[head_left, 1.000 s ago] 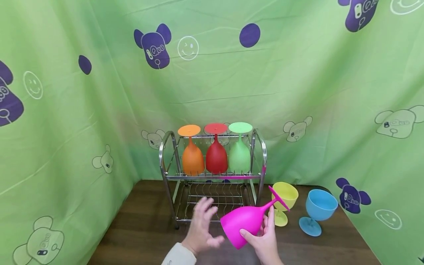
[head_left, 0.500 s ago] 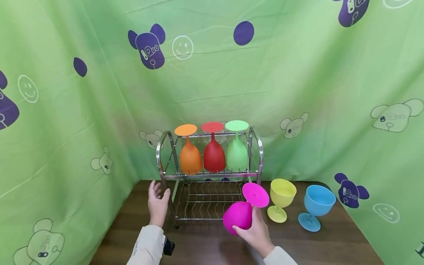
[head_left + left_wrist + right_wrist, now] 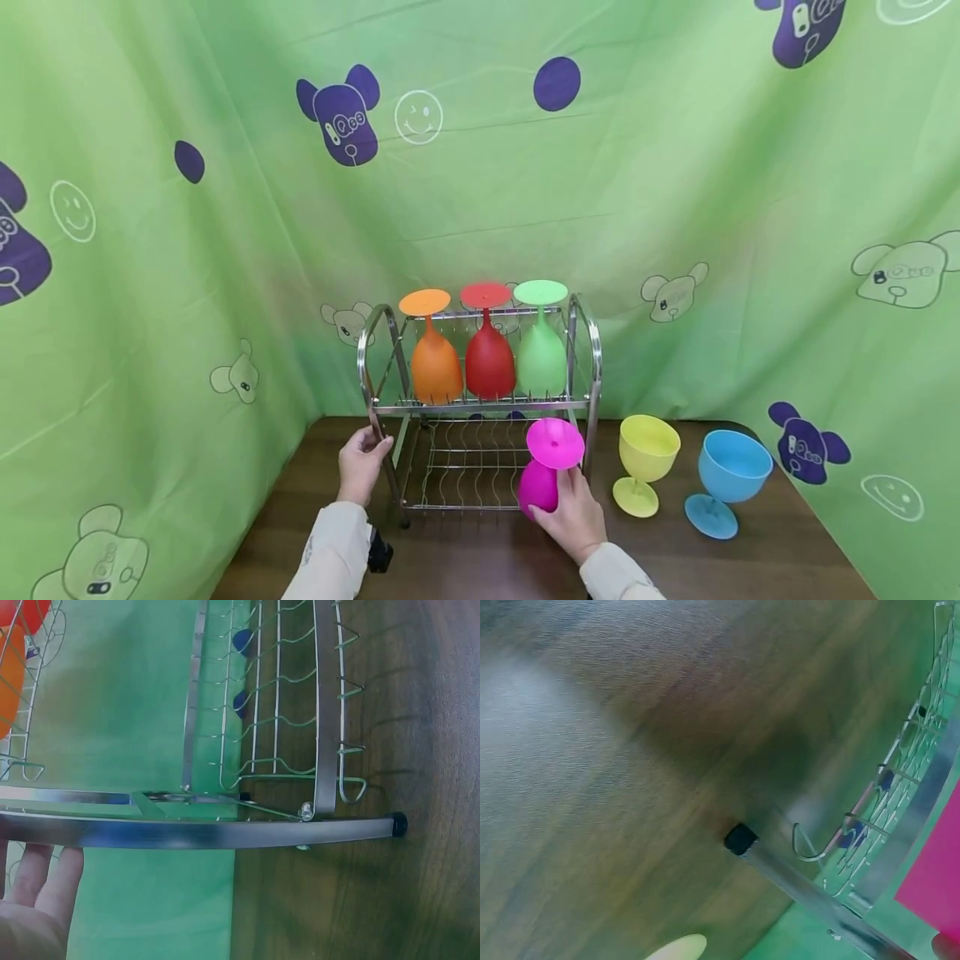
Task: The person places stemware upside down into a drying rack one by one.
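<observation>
My right hand (image 3: 573, 518) grips a magenta plastic goblet (image 3: 538, 487), foot up and bowl down, in front of the rack's lower tier at its right side. A slice of the magenta goblet (image 3: 939, 862) shows at the right edge of the right wrist view. My left hand (image 3: 360, 468) holds the left front post of a two-tier metal dish rack (image 3: 480, 407), thumb on the near side. In the left wrist view, the left hand's fingers (image 3: 54, 889) reach behind that post. Orange (image 3: 437, 367), red (image 3: 490, 362) and light green (image 3: 542, 362) goblets stand upside down on the upper tier.
Right of the rack, a yellow goblet (image 3: 648, 450) and a blue goblet (image 3: 733, 468) stand upright on the dark wooden table (image 3: 465, 567). Wavy wires form the rack's lower tier (image 3: 468, 471). A green patterned cloth (image 3: 480, 200) hangs behind and at both sides.
My left hand has moved from beside the magenta goblet leftward to the rack's post. My right hand has turned the goblet foot up and brought it to the lower tier.
</observation>
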Motion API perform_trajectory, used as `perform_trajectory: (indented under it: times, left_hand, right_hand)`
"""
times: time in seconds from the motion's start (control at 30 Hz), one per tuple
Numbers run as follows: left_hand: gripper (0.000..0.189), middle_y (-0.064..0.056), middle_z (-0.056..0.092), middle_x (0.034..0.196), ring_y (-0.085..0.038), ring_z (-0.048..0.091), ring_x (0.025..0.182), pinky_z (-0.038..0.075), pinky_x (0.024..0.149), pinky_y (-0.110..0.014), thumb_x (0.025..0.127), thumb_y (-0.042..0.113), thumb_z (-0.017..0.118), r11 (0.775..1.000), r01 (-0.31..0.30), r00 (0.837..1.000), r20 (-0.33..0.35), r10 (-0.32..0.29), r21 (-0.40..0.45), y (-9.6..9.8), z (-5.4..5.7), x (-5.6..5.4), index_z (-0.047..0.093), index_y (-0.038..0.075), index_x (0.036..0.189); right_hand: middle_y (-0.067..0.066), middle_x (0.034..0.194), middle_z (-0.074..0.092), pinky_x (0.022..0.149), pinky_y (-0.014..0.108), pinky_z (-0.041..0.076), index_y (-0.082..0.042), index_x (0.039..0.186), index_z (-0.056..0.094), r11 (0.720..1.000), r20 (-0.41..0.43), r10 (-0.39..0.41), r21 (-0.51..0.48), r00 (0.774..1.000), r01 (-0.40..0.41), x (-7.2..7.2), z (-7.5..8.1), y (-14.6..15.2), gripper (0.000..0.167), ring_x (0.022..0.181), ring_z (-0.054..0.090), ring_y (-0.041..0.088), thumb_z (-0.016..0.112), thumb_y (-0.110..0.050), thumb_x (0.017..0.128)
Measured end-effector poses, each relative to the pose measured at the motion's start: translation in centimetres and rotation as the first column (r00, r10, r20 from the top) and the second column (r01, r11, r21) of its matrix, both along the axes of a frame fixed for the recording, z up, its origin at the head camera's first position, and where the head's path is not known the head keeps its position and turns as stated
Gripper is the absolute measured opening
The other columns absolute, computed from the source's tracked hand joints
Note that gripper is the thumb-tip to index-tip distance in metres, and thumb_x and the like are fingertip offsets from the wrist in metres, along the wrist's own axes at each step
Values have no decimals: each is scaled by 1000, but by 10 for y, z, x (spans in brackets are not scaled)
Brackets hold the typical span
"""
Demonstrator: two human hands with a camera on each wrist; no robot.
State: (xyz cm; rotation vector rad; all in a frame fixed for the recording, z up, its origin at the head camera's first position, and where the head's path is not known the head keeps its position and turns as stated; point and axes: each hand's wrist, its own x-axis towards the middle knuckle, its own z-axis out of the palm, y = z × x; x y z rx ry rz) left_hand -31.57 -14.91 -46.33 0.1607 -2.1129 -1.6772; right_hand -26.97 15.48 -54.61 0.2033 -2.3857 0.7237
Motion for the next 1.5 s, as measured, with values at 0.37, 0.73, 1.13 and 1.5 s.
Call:
perform_trajectory:
  times: [0.37,0.73,1.13,1.5]
  left_hand:
    - [28,-19,67,91,-2,57,70,48,58,-18,83,-3,69,999,43,999,4,-43,8,-6,4,-3,60,-17,106]
    - [31,-24,66,96,-13,61,78,50,60,-21,83,-3,69,998,65,997,35,-65,-13,-4,-15,7,58,-17,109]
    - [30,-26,66,96,-22,63,85,50,65,-20,83,-2,69,997,51,999,-6,-52,-53,-5,-9,-2,60,-16,108]
    - [29,-26,66,94,-33,64,86,49,68,-21,82,-2,70,994,49,998,-29,-52,-99,-7,-11,0,60,-16,105]
  right_hand:
    - [26,113,50,60,56,52,4,124,42,1000,28,-25,4,999,25,-28,7,-13,82,97,54,43,88,-16,59]
    - [28,118,49,59,57,52,1,128,41,999,100,-33,20,994,31,-25,-15,-8,86,100,54,46,88,-16,58]
    - [30,113,49,60,58,52,4,124,44,998,57,-58,41,997,56,-29,-18,-9,80,96,55,49,88,-13,59]
    - [31,114,49,63,60,51,-1,135,34,992,74,-123,26,990,121,-25,-24,-14,89,92,56,49,85,-11,63]
